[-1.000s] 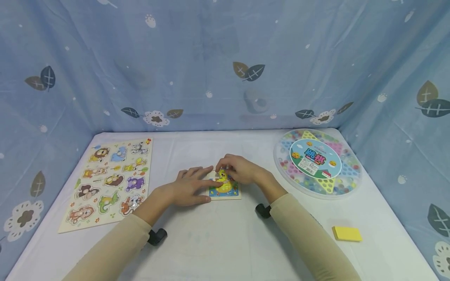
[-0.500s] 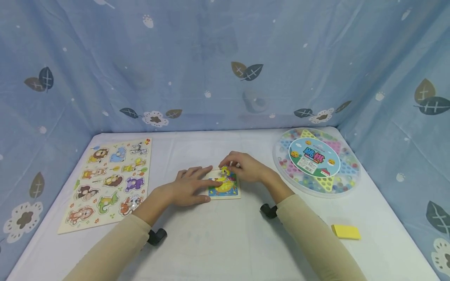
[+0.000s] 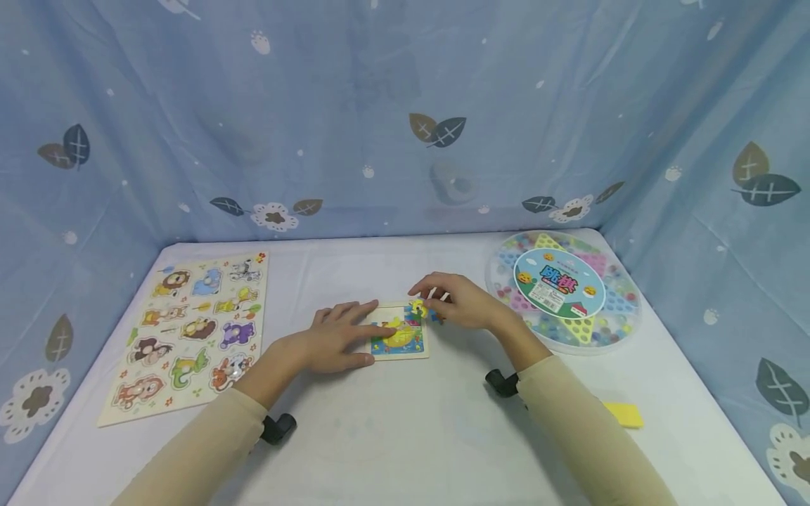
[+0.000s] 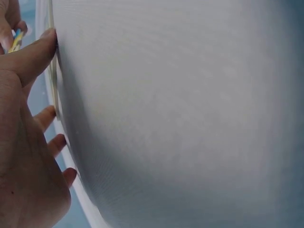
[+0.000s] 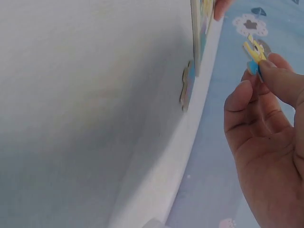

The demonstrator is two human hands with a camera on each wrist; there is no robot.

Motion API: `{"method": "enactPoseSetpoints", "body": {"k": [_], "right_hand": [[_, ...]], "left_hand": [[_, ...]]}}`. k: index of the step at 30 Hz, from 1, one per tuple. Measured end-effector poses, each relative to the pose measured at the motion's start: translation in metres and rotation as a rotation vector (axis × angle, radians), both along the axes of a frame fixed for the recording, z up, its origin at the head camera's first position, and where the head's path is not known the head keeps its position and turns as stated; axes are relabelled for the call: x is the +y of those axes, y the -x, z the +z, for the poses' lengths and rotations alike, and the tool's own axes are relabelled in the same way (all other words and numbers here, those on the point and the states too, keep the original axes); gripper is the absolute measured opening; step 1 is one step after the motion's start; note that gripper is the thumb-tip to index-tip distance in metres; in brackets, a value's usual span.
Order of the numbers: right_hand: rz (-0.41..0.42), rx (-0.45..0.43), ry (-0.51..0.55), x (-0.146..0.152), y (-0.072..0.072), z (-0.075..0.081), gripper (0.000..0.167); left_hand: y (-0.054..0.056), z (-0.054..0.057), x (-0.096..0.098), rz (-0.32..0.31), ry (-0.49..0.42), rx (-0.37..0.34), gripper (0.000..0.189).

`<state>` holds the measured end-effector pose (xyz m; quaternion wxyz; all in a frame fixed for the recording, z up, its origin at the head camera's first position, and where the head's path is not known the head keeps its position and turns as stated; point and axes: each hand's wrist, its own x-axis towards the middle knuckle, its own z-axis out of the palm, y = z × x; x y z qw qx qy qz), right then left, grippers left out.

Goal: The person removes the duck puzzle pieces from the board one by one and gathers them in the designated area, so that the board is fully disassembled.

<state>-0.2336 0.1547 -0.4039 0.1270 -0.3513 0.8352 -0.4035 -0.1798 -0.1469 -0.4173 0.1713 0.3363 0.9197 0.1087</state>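
Note:
My left hand lies with fingers spread on the left side of a small jigsaw puzzle in a pale frame, its index finger reaching over the yellow picture. Between thumb and fingertips, my right hand pinches a yellow and blue puzzle piece, held above the table near the puzzle's upper right corner. In the right wrist view, another puzzle piece lies on the table beside the frame, partly under the right hand in the head view. The left thumb is at the frame's edge in the left wrist view.
A large animal peg puzzle board lies at the left. At the back right is a round, clear Chinese checkers box with coloured marbles. A yellow block sits at the right, partly behind the right sleeve. Blue curtains enclose the table.
My right hand has lifted the yellow piece out of the puzzle and moved right with it, uncovering the upper right part of the puzzle. The left hand stays in place.

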Motion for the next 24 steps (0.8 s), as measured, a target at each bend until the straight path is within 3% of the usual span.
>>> {"method": "enactPoseSetpoints", "body": {"k": [24], "right_hand": [[-0.028,-0.006,-0.016,0.037,-0.004,0.003,0.023]], "left_hand": [[0.003,-0.009,-0.005,-0.008,-0.015,0.006,0.054]]}}
